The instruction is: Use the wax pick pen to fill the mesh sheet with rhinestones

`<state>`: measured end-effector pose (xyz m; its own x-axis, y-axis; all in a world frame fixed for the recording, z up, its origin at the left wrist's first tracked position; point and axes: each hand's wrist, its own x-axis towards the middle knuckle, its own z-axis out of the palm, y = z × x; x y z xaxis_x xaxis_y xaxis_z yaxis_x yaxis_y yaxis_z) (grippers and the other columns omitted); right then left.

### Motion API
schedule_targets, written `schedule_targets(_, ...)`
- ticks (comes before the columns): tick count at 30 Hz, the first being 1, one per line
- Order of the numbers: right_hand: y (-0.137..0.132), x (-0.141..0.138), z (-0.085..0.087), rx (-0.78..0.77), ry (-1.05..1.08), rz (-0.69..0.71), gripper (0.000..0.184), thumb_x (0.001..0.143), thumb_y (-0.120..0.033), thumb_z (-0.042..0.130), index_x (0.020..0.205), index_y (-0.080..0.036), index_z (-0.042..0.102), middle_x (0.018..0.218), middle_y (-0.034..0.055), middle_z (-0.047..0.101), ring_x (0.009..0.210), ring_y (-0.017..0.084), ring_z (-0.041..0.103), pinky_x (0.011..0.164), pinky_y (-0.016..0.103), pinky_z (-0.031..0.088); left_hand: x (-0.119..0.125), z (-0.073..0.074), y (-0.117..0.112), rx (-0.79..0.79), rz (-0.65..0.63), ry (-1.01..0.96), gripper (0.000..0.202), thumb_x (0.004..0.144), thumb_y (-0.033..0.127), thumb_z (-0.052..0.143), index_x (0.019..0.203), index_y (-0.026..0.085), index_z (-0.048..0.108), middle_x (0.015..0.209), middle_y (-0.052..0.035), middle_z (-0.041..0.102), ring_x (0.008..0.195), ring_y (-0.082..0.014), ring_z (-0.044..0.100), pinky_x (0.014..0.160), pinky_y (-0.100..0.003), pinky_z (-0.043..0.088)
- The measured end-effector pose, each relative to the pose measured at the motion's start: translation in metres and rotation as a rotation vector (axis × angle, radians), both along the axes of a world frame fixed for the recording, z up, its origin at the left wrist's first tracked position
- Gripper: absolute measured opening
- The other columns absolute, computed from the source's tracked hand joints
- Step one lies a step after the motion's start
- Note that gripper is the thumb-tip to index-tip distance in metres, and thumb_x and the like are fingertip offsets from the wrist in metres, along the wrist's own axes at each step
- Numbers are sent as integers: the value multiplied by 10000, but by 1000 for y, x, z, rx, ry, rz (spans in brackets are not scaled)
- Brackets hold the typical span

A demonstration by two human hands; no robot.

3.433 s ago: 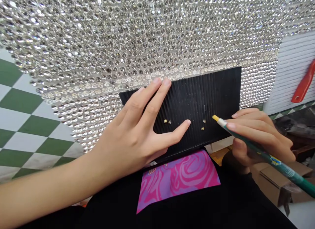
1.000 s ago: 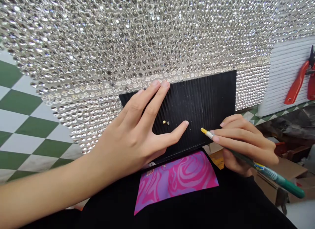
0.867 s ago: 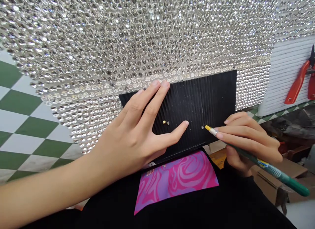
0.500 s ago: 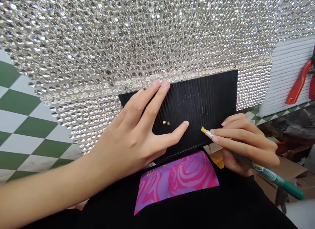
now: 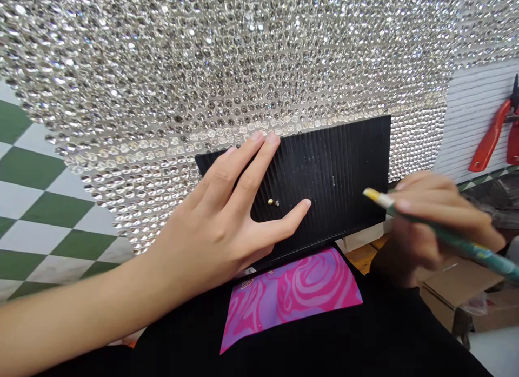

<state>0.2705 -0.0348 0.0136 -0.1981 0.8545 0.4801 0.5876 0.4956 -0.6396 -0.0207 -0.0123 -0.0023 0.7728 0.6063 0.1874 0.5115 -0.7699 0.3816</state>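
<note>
My left hand [image 5: 227, 215] lies with its fingers spread across a black ridged board [image 5: 352, 160], fingertips at the board's far edge. Between its thumb and forefinger, a tiny gold piece [image 5: 270, 202] and a smaller shiny bit [image 5: 277, 203] rest on the ridges. My right hand [image 5: 441, 220], blurred, pinches a green pen-like stick with a yellow tip [image 5: 375, 197]. That tip hovers over the right part of the board; whether anything sticks to it, I cannot make out. A pink and purple swirled sheet [image 5: 300, 296] lies on my lap below the board.
Rows of clear rhinestones cover the surface [image 5: 259, 58] behind the board. Red-handled pliers [image 5: 492, 136] lie on a white lined pad [image 5: 466, 112] at right. Cardboard boxes [image 5: 458, 282] stand low on the right. Green and white checks [image 5: 40, 198] show at left.
My right hand has lifted the stick's tip off the board's middle and moved right and up with it. My left hand and the board stay in place.
</note>
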Motion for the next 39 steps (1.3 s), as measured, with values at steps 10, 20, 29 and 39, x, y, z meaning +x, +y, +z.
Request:
schedule_targets(10, 66, 61, -26, 372, 43, -333, 168, 851, -193, 653, 965, -137, 762, 881, 34, 711, 679, 166, 704, 584, 264, 532, 0, 0, 0, 1, 10, -14, 510, 859, 231, 602, 1355, 296, 505, 1638, -107, 162, 1469, -452, 285, 1147, -624, 378)
schedule_targets(20, 64, 63, -29, 305, -201, -409, 147, 865, -195, 652, 974, -173, 747, 890, 58, 727, 769, 212, 708, 733, 396, 580, 0, -3, -1, -20, 24, -12, 582, 815, 193, 602, 1370, 322, 489, 1593, -131, 262, 1461, -453, 293, 1123, -640, 388)
schedule_targets(29, 66, 64, -32, 302, -174, -392, 159, 869, -170, 639, 991, -168, 741, 907, 54, 720, 785, 209, 703, 733, 383, 573, 0, -3, -2, -11, 20, -20, 569, 822, 201, 609, 1368, 305, 490, 1619, -161, 195, 1454, -464, 303, 1109, -648, 393)
schedule_targets(39, 43, 6, 22, 20, -262, 26, 329, 876, -197, 581, 1186, -234, 685, 873, 42, 709, 825, 187, 652, 676, 359, 495, 1, -1, 1, -7, 12, -26, 580, 829, 221, 633, 1376, 324, 470, 1675, -89, 34, 1483, -426, 273, 1164, -574, 380)
